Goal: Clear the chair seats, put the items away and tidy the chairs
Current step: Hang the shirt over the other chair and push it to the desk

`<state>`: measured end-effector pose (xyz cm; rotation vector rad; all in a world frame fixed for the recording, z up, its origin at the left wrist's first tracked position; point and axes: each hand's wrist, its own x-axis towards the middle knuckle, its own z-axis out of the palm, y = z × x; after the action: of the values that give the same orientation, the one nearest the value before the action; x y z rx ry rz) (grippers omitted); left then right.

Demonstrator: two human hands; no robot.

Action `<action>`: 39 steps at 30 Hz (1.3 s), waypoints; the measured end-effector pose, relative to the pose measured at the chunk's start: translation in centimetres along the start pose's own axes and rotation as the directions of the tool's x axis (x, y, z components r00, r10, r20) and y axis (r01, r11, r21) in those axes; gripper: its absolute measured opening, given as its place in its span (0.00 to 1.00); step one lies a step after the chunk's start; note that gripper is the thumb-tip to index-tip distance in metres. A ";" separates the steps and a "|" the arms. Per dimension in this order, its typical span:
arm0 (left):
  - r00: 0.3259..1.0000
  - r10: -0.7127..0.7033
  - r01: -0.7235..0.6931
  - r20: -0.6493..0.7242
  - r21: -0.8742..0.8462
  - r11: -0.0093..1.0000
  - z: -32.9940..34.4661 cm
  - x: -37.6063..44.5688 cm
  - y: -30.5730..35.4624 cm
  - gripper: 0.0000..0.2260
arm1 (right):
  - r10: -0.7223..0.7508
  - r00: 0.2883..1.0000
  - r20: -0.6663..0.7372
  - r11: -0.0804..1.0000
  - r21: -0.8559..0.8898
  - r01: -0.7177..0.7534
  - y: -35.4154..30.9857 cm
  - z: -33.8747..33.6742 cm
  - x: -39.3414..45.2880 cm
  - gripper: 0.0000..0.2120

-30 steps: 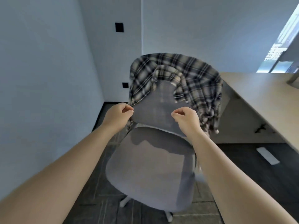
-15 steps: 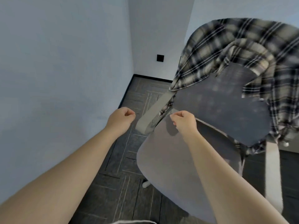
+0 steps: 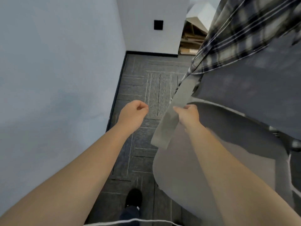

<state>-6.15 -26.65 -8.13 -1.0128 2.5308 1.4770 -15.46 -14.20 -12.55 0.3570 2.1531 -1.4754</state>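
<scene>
Chair (image 3: pixel 203 168), grey, occupies the right of view; its pale armrest (image 3: pixel 172 115) slants down. Left hand (image 3: pixel 132 115) hovers over dark floor (image 3: pixel 146 82), fingers curled, holding nothing. Right hand (image 3: pixel 189 116) touches the armrest; its grip cannot be determined. Plaid shirt (image 3: pixel 236 33) drapes the backrest.

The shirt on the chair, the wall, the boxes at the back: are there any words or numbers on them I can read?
None: no words, numbers or signs show anywhere.
The checked shirt has only its stripes, no label in sight.
The black square on the wall is blank.
The cardboard behind the chair is too blurred to show any print.
</scene>
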 end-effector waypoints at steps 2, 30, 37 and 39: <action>0.998 -0.001 0.000 0.055 0.021 1.000 0.0 1.9 -1.3 0.11 | 0.075 0.996 -0.056 0.996 0.061 -0.072 0.4 1.7 1.2 0.30; 0.973 0.221 -0.228 -0.070 -0.126 0.965 -6.3 -12.3 0.6 0.14 | -0.230 0.963 -0.142 0.917 -0.363 0.166 1.2 -5.7 -18.0 0.27; 0.948 0.304 -0.317 -0.098 -0.179 0.931 -10.8 -16.3 5.9 0.12 | -0.409 0.897 -0.169 0.897 -0.254 0.361 -7.5 -6.7 -24.5 0.29; 0.941 0.327 -0.338 -0.093 -0.178 0.924 -11.9 -16.6 7.3 0.12 | -0.437 0.884 -0.169 0.889 -0.229 0.396 -9.8 -6.5 -25.2 0.30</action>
<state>6.19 -25.05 9.66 -0.6744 2.7545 1.8318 -0.65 -10.30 10.59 -0.0260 2.6483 -1.4874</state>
